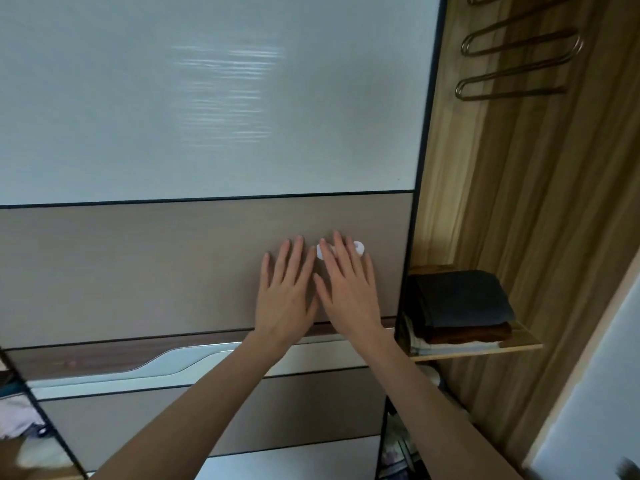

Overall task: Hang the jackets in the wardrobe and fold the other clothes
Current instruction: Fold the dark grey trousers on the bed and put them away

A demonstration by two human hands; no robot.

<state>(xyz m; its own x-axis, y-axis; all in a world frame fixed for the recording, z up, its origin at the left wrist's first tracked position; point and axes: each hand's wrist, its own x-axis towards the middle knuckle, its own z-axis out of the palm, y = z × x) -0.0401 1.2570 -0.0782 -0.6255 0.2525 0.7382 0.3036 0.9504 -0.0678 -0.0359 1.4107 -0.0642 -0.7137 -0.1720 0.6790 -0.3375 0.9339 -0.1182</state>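
Wardrobe door (207, 265) is pressed by both hands, presumably to slide it sideways. The left hand (285, 299) is laid flat, fingers straight and released; the right hand (349, 292) likewise, over a white knob (358, 247). Folded clothes (457, 306) are stacked on the shelf (519, 348) at right, below hooks (519, 60).

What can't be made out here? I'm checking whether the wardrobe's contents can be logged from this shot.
- Head view: the pale sliding wardrobe door hides everything behind it.
- The small white plastic knob is partly covered by the right hand; left hand lies flat beside it.
- The stack of folded dark and brown clothes: garment types unreadable.
- Lower shelf items: blurred, cut off by the door edge.
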